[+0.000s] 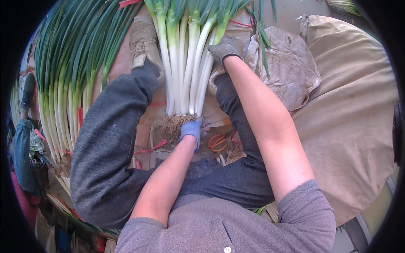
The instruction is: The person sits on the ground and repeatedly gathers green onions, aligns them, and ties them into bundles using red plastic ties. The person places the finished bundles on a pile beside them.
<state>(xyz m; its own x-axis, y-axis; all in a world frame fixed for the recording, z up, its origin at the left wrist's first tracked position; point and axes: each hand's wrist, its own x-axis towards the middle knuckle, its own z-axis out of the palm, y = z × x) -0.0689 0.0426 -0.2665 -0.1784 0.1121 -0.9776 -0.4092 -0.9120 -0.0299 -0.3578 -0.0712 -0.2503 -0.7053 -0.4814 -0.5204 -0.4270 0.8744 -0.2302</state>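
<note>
A row of long green onions (185, 66) lies between my legs, white stalks toward me and green leaves pointing away. My left hand (191, 131), in a blue glove, is against the tangled roots (175, 123) at the right end of the row. Its fingers are partly hidden, so its hold is unclear. On the row's right side, my right hand (226, 50), in a grey glove, closes on the outermost stalk just below the leaves. Orange-handled scissors (217, 143) lie near my left hand, beside cut root ends (235, 151).
Many more green onions (61, 104) are spread at the left, with red ties. Beige cloth (345, 126) covers a large mound at the right, next to a crumpled pale sack (284, 66). Another person's leg (23, 151) shows at the far left. Red tie strips (152, 148) lie near my knees.
</note>
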